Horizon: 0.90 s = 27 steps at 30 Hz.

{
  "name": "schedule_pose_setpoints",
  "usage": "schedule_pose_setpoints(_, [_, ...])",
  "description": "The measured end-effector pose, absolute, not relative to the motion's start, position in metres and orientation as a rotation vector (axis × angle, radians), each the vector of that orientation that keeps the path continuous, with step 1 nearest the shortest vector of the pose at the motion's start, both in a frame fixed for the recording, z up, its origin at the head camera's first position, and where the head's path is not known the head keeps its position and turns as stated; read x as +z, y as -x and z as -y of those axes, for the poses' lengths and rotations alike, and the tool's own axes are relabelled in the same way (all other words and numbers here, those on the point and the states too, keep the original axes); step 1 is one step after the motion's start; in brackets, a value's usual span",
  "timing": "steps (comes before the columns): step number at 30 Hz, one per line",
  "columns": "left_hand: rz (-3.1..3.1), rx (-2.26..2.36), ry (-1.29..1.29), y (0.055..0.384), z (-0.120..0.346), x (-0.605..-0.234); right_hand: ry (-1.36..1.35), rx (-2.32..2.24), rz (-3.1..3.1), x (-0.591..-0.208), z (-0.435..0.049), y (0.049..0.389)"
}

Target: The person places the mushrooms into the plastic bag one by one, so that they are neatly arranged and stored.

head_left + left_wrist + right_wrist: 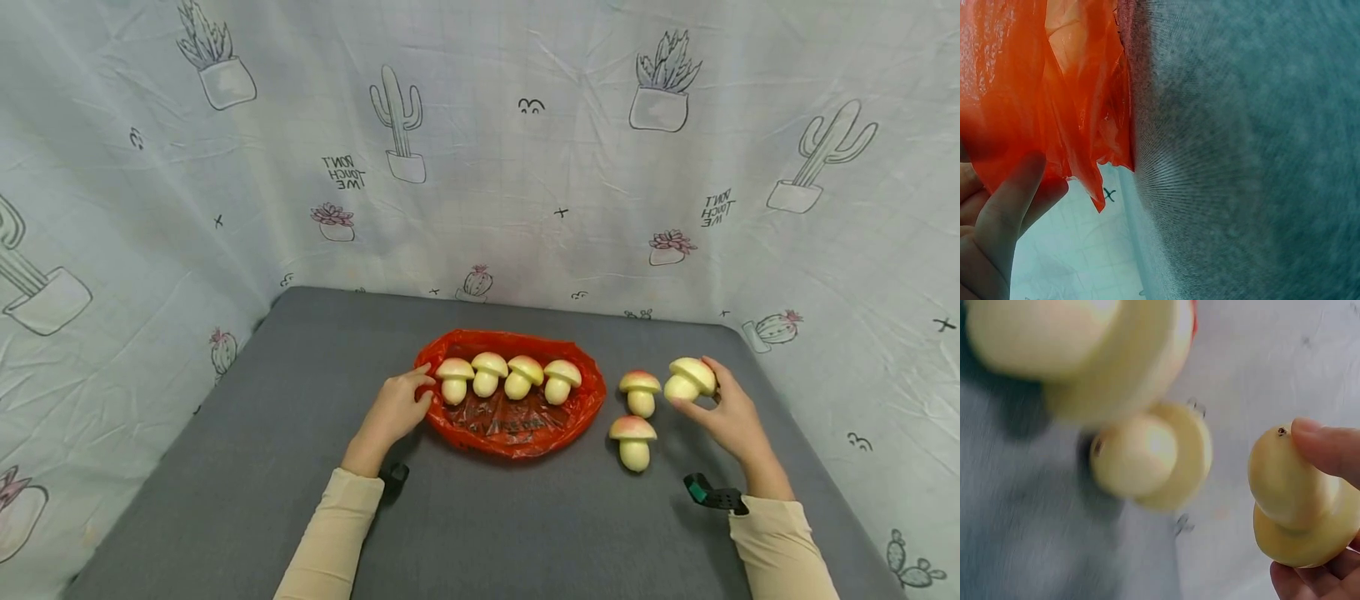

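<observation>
on the grey cloth-like tabletop [480,533]: a wide, shallow, crinkled bag of red plastic [517,450], its mouth spread open.

inside the red bag: four pale yellow, mushroom-shaped pieces with pink-tinged domed caps stand in a close row along the far half, the leftmost mushroom [454,392], the second mushroom [487,383], the third mushroom [519,385] and the rightmost mushroom [558,389]; the third one's stem slants to the left. dark marks show on the plastic nearer the person.

right of the red bag: two more of the same kind, the farther loose mushroom [641,403] and, just beside it on the near side, the nearer loose mushroom [634,454].

right hand [727,412]: clamped on a matching pale yellow held mushroom [686,385], thumb against the stem and fingers round the cap; this piece is tilted, to the right of the farther loose mushroom, with a gap between them in the right wrist view.

left hand [401,404]: thumb and fingers pinched on the left edge of the red bag, beside the leftmost mushroom.

wrists: cream-coloured sleeves [783,542] on both arms, with a black and green device [712,494] at the right wrist and a dark device [393,481] at the left.

behind the tabletop: a white, creased fabric backdrop [480,167] printed with potted cacti and mirrored lettering.
</observation>
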State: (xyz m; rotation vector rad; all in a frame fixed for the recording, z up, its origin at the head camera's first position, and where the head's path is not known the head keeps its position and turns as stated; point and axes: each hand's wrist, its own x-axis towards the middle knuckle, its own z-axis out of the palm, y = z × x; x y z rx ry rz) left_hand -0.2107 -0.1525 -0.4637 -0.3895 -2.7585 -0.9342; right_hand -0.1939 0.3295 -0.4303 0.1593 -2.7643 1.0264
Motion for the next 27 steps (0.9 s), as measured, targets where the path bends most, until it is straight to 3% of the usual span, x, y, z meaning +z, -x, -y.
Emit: schedule_pose_setpoints(27, [2.79, -0.965, 0.367, 0.21, 0.152, -0.461, -0.677, 1.215, 2.701, -0.439, -0.183, 0.21])
